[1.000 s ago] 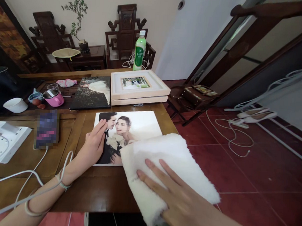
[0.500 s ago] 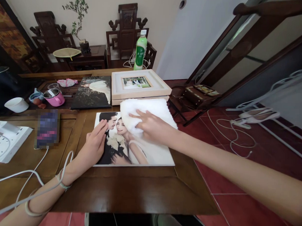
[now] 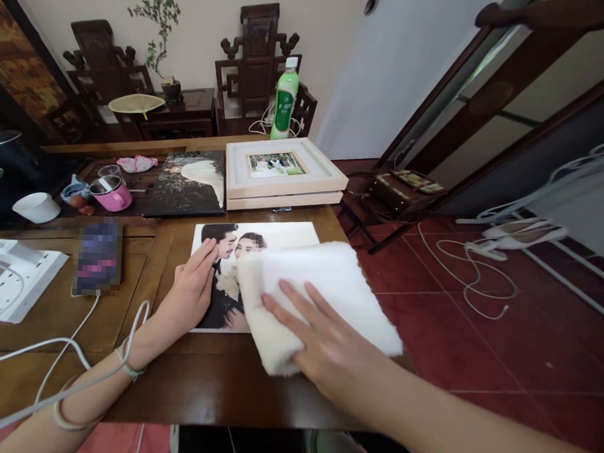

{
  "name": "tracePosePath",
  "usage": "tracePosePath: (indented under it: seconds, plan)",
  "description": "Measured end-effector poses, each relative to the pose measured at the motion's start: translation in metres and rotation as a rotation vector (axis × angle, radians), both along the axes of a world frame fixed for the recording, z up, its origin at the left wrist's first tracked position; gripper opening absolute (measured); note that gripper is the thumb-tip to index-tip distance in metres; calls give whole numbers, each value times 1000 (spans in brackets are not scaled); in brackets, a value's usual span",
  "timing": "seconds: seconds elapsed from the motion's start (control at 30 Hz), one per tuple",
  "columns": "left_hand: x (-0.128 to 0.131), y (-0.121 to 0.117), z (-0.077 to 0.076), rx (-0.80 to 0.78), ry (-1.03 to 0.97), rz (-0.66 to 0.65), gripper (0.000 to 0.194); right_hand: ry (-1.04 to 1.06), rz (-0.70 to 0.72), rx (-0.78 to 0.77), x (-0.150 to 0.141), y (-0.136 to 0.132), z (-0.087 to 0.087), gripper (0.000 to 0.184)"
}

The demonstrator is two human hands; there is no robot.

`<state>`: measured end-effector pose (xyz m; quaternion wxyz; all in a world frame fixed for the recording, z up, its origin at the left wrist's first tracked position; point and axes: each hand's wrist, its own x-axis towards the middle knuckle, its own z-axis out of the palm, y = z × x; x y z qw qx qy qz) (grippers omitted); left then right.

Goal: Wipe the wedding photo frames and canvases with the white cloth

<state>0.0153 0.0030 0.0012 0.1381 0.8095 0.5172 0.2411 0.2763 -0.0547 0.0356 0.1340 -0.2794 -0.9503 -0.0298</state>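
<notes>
A wedding photo panel lies flat near the front of the wooden table, showing a couple. My left hand rests on its left side with fingers stretched out and close together, holding nothing. A fluffy white cloth covers the panel's lower right part and hangs past its right and front edges. My right hand presses on this cloth, fingers spread over the top; its thumb is hidden at the cloth's near edge, and the hand carries the cloth along.
Behind the panel are stacked pale frames, a dark photo panel and a green bottle. To the left stand a pink mug, a white cup, a pixelated phone-like item and a power strip. White cables cross my left forearm.
My right hand has swept the cloth from the panel's upper right corner toward me, to the lower right. The panel's upper edge now shows. My left hand stays in place.
</notes>
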Motion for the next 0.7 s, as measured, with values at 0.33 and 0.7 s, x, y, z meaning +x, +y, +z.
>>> tracePosePath:
  seconds: [0.33,0.7]
  plan:
    - [1,-1,2,7,5,1,46,32,66,-51,6,-21,1,18]
    - [1,1,-1,2,29,10,47,-173,-107,-220,-12,85,17,35]
